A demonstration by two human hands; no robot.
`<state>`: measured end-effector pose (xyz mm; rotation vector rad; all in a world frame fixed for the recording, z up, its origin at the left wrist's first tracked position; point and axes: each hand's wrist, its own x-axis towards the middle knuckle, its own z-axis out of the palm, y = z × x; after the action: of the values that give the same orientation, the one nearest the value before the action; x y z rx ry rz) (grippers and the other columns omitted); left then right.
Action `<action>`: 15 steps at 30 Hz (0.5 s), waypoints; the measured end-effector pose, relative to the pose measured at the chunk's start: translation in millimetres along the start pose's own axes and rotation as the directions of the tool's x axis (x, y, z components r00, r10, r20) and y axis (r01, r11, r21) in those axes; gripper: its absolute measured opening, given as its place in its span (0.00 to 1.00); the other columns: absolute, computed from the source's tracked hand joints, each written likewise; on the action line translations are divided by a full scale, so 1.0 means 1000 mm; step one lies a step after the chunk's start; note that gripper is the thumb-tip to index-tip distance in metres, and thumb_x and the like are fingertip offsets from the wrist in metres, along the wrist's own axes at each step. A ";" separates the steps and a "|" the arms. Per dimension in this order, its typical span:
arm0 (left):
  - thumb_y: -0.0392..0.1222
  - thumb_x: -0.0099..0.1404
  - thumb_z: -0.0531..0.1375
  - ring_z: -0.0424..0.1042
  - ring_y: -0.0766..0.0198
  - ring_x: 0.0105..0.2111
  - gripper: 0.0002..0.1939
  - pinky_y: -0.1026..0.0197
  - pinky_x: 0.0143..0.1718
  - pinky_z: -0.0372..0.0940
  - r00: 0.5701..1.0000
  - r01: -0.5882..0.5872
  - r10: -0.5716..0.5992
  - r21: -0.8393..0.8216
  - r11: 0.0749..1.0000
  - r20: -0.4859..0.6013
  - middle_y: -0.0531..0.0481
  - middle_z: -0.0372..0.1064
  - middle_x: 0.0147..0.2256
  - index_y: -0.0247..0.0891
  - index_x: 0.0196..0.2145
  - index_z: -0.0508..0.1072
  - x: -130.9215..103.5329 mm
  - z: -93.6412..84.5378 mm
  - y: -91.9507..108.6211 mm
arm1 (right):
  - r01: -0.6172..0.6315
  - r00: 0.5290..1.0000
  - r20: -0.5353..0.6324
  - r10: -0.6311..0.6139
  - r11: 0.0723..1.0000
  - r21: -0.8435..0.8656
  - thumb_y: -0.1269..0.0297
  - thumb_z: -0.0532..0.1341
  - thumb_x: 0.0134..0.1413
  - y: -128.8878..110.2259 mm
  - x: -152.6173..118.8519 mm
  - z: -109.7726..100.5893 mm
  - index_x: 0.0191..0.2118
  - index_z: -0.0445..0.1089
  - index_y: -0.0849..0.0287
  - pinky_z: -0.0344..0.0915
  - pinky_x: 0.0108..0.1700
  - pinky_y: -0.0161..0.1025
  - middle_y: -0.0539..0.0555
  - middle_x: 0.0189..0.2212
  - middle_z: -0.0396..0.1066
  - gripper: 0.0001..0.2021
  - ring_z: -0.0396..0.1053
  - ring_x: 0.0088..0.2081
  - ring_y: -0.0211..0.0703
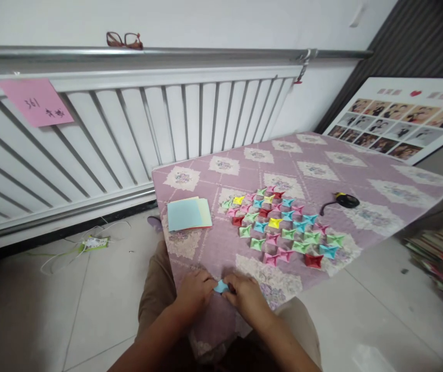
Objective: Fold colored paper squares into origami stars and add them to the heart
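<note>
Between my two hands, low on the table near its front edge, is a small folded piece of light blue paper (221, 286). My left hand (197, 290) pinches its left side with the fingertips. On the other side, my right hand (246, 293) grips it with thumb and bent fingers. Farther back lie rows of small folded paper pieces (274, 222) in pink, green, blue, yellow and red, with pointed corners. A stack of square paper sheets (185, 214), light blue on top, sits to the left of them.
A pink floral cloth (214, 248) covers the table. A black and yellow tape measure (346, 200) lies at right, before a leaning photo board (395, 116). Behind stands a white radiator (190, 113) with a pink note (37, 102); glasses (124, 40) rest on the pipe. A power strip (94, 243) lies on the floor.
</note>
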<state>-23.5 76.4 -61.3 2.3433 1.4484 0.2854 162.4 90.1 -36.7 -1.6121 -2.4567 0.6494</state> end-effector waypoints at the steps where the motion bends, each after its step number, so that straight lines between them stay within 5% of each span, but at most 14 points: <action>1: 0.36 0.65 0.54 0.65 0.59 0.40 0.10 0.57 0.43 0.59 1.000 -0.001 0.001 0.002 1.000 0.008 0.49 0.69 0.38 0.42 0.41 0.74 0.001 0.000 -0.001 | 0.002 1.000 0.000 -0.002 1.000 -0.001 0.68 0.58 0.49 0.000 0.000 -0.001 0.39 0.70 0.53 0.55 0.40 0.37 0.49 0.35 0.72 0.10 0.68 0.38 0.41; 11: 0.37 0.65 0.52 0.66 0.61 0.37 0.10 0.60 0.38 0.60 1.000 0.010 -0.012 -0.126 0.992 -0.020 0.50 0.68 0.37 0.41 0.36 0.74 0.010 -0.010 0.001 | 0.052 0.998 -0.016 -0.053 0.998 -0.027 0.69 0.57 0.49 -0.009 0.003 -0.012 0.31 0.70 0.56 0.58 0.38 0.35 0.51 0.32 0.70 0.05 0.67 0.36 0.43; 15: 0.35 0.63 0.52 0.66 0.62 0.39 0.14 0.60 0.41 0.61 0.991 0.069 -0.094 -0.238 0.969 -0.096 0.49 0.68 0.39 0.40 0.44 0.72 0.016 -0.013 0.004 | 0.040 0.992 -0.121 -0.032 0.997 0.062 0.70 0.51 0.54 -0.011 0.006 -0.014 0.28 0.68 0.57 0.59 0.37 0.37 0.53 0.29 0.68 0.10 0.67 0.34 0.43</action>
<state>-17.6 91.2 -48.0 2.1027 1.4673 0.5359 155.4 95.3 -19.6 -1.5330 -2.3493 0.6014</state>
